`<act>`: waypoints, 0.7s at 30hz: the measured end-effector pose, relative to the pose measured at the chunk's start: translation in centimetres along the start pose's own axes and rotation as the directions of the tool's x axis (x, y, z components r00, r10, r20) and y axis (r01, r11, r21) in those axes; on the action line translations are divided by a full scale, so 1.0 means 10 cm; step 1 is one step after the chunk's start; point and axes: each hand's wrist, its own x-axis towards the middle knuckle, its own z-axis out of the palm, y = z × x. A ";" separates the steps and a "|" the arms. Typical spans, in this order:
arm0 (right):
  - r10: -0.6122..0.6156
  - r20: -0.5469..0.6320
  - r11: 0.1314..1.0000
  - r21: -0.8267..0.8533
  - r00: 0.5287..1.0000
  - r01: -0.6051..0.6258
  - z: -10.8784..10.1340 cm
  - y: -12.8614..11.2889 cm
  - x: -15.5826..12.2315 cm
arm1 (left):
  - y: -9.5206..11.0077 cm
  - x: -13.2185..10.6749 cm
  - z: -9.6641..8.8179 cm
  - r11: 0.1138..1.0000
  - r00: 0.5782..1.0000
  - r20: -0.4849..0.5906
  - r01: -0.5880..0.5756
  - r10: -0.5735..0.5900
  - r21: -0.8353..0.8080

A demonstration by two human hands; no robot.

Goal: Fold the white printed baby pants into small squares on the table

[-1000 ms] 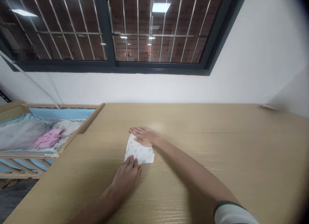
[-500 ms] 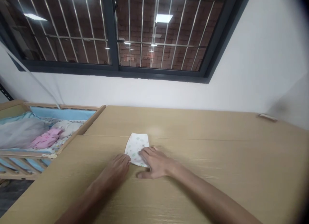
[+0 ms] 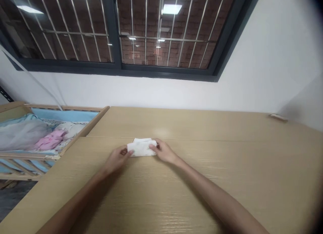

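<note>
A small white cloth [image 3: 141, 148] with a faint print lies folded over on the wooden tabletop [image 3: 161, 190], forming a short, wide strip. My left hand [image 3: 118, 157] pinches its left end between thumb and fingers. At the opposite end my right hand [image 3: 163, 151] grips the cloth, its thumb on top and the fingers behind. A second layer of the cloth shows just past the folded edge. Whether it is a garment or a plain cloth I cannot tell.
To the left stands a wooden crib [image 3: 98, 117] with blue lining, holding a pink cloth [image 3: 50, 140] and pale bedding. A barred window [image 3: 164, 70] is set in the white wall behind. A small flat object [image 3: 278, 117] lies at the table's far right corner.
The cloth lay flat and longer under my right hand; now its near part is folded away from me. Both hands have moved forward and grip its two ends.
</note>
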 end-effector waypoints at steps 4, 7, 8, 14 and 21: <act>0.106 -0.136 0.991 -0.068 0.985 -0.116 0.07 0.15 0.22 | -0.05 0.29 0.08 0.996 0.991 -0.111 0.078 -0.074 0.030; 0.197 -0.174 0.975 -0.069 0.965 -0.212 0.10 0.26 0.33 | -0.16 0.42 0.14 0.988 0.983 -0.151 0.116 -0.099 0.105; 0.222 -0.178 0.969 -0.070 0.959 -0.237 0.10 0.29 0.35 | -0.19 0.45 0.16 0.983 0.982 -0.157 0.125 -0.103 0.133; 0.208 -0.217 0.950 -0.187 0.954 -0.250 0.13 0.19 0.30 | -0.25 0.47 0.24 0.948 0.970 -0.238 0.123 -0.052 0.293; -0.250 0.066 0.822 -0.512 0.966 0.248 0.34 -0.19 0.14 | -0.08 0.33 0.53 0.850 0.950 -0.038 -0.260 0.310 0.459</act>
